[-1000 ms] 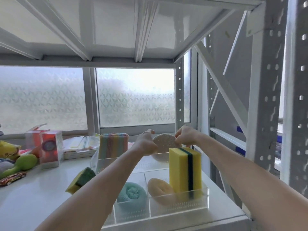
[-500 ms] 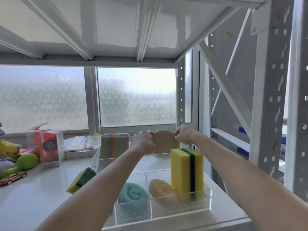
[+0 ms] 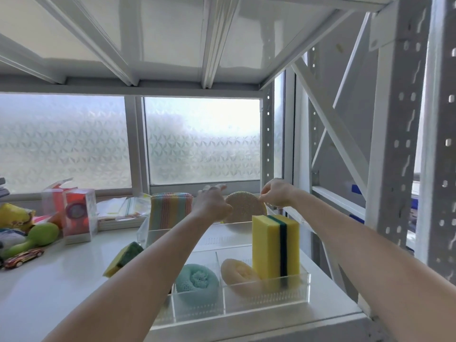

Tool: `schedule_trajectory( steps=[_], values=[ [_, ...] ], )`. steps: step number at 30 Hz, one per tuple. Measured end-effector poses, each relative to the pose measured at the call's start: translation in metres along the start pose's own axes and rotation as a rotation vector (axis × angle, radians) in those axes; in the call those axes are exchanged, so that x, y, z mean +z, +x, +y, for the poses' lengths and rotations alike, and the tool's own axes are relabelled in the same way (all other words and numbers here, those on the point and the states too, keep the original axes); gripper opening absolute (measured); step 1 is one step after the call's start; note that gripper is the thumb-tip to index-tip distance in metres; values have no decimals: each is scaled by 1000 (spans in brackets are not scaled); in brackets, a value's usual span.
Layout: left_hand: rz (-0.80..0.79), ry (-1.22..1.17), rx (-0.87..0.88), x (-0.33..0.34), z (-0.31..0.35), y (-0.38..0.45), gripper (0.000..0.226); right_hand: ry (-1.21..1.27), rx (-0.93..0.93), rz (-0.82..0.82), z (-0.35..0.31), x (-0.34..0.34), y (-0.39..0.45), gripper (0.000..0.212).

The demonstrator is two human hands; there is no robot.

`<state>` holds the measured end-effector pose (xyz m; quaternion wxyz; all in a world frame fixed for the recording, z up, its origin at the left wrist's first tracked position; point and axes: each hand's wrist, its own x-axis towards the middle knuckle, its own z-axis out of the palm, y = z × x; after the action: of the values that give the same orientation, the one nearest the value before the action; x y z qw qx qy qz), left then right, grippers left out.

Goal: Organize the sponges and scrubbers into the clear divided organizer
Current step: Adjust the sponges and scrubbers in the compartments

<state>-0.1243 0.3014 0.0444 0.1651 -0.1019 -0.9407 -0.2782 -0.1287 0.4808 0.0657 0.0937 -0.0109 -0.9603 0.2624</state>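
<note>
The right hand (image 3: 277, 193) pinches the upper right rim of the round tan scrubber (image 3: 244, 208), which stands on edge over the far right compartment of the clear organizer (image 3: 266, 296), near the shelf's far right corner. The left hand (image 3: 214, 203), fingers spread and released, touches its left edge. The scrubber hangs just below the pinch, so the right hand must lower it.
</note>
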Motion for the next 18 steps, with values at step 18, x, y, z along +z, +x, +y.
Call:
schedule_trajectory(
  steps=[18],
  values=[
    [-409,-215,1,1,34,-90,81,-103,56,-155,-21,-9,-113,70]
  ],
)
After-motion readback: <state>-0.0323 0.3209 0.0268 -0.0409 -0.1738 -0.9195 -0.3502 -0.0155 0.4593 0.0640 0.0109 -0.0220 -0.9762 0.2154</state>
